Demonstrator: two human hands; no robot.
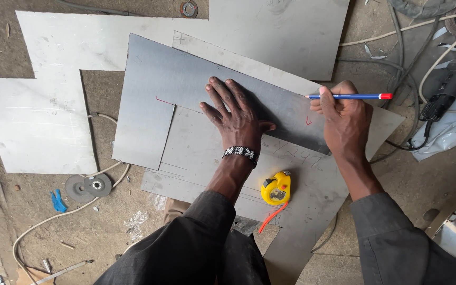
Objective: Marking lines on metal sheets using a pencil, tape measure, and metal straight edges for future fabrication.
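the left hand (237, 113) is laid flat and open, fingers spread, on a grey metal sheet (180, 79) that rests on other sheets on the floor (101, 232). a blue pencil with a red end (350, 96) is pinched in the closed grip of the right hand (344, 119) at the sheet's right edge. a yellow tape measure (276, 188) lies just beside the left wrist.

Left hand (237, 113) flat on sheet (186, 79); right hand (345, 119) grips pencil (350, 96)
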